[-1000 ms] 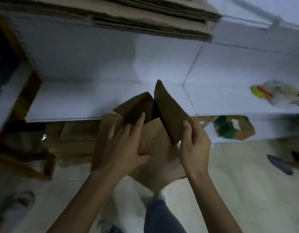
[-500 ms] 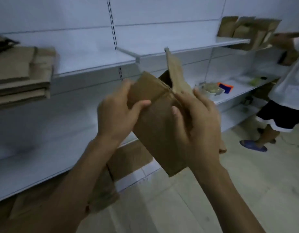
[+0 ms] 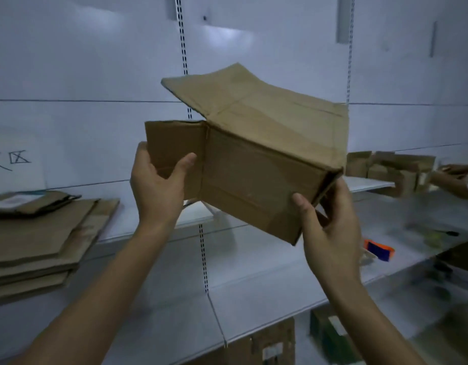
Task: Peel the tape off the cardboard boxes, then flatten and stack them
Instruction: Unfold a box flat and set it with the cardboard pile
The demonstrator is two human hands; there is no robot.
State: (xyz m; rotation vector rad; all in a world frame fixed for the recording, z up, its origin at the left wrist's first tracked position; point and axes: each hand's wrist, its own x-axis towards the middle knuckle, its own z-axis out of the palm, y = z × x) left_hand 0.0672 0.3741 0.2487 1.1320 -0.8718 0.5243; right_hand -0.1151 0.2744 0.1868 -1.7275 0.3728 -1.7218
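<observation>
I hold a brown cardboard box [image 3: 254,164] up in front of the white shelving, partly collapsed with its flaps spread out. My left hand [image 3: 159,185] grips the left flap, thumb on the near face and fingers behind. My right hand [image 3: 330,227] grips the box's lower right corner, thumb on the front face, fingers round the edge. A stack of flattened cardboard boxes [image 3: 40,246] lies on the shelf at the left. No tape shows clearly on the held box.
White metal shelves [image 3: 254,293] run across the view at several heights. More small cardboard boxes [image 3: 391,169] sit on a shelf at the right, where another person's hand [image 3: 456,177] reaches. An orange and blue object [image 3: 380,250] lies on the right shelf. Cardboard stands below on the floor.
The view has swung up from the floor to the shelves. The box has been raised and turned, its flaps now spread wide. Both hands have shifted their hold to the left flap and lower right corner.
</observation>
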